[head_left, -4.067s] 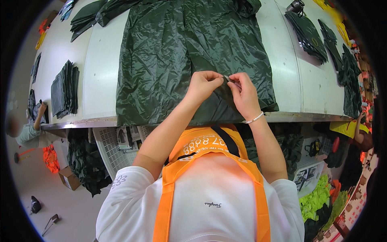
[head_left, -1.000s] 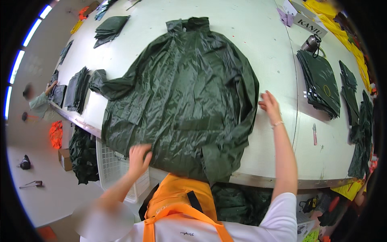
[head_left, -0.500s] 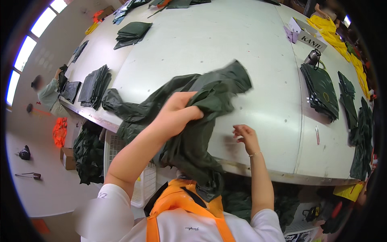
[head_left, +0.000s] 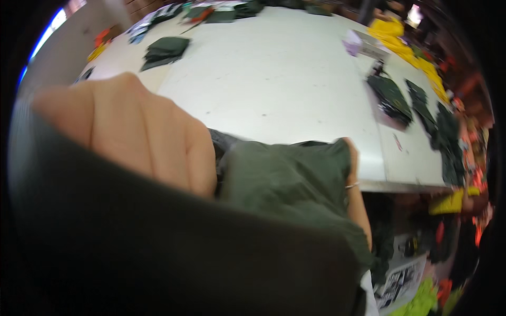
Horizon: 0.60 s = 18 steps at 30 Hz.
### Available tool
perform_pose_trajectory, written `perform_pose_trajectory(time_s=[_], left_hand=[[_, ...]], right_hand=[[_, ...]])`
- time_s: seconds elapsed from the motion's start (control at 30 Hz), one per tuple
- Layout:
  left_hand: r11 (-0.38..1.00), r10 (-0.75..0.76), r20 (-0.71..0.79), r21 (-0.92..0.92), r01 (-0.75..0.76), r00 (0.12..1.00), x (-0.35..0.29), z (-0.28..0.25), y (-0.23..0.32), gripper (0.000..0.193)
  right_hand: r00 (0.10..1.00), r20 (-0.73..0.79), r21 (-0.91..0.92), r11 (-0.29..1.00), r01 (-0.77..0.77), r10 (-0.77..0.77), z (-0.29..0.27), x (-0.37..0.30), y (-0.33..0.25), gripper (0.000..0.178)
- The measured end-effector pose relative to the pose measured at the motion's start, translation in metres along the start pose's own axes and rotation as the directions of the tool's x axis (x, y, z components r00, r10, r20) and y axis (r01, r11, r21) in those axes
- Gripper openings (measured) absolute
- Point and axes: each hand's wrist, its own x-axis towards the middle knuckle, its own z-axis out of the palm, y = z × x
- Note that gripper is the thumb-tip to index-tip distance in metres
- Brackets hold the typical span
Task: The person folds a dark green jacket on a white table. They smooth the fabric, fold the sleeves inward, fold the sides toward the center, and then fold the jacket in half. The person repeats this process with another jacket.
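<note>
Close to the camera, my left hand [head_left: 142, 131] is closed in a fist on a dark green garment [head_left: 290, 184] of thin, smooth cloth. The garment is raised and spread across the view; its nearest part is a dark blur along the bottom. At the far right edge of the cloth, my right hand [head_left: 352, 154] grips it, with most of its fingers hidden behind the fabric. A thin bracelet [head_left: 352, 185] circles the right wrist. What kind of garment it is cannot be told.
Beyond the cloth stretches a large white table [head_left: 263, 73]. Folded dark green pieces [head_left: 166, 50] lie at its far left, and another stack [head_left: 390, 100] lies at the right beside a dark bottle [head_left: 377, 68]. A box [head_left: 369, 46] and yellow cloth [head_left: 390, 34] are at the far right.
The garment has gone from a bunch over the table to a raised, spread sheet near the camera. My left hand came up and closer; my right hand has taken hold of its edge.
</note>
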Motion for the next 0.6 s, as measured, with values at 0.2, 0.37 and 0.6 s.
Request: perform_pose_trajectory(time_s=[0.2, 0.37, 0.6], left_hand=[[0.834, -0.147, -0.165, 0.51, 0.212, 0.975, -0.036, 0.016, -0.018, 0.019], [0.481, 0.018, -0.038, 0.876, 0.025, 0.999, -0.036, 0.012, -0.027, 0.029], [0.719, -0.254, -0.473, 0.491, 0.492, 0.844, -0.094, -0.021, 0.012, 0.004]], right_hand=[[0.662, -0.742, 0.206, 0.976, 0.07, 0.109, -0.28, -0.13, -0.094, 0.031], [0.441, -0.822, -0.47, 0.867, -0.168, -0.36, -0.36, -0.157, -0.309, 0.035], [0.639, -0.55, -0.747, 0.659, -0.088, -0.538, -0.272, 0.047, -0.348, 0.047]])
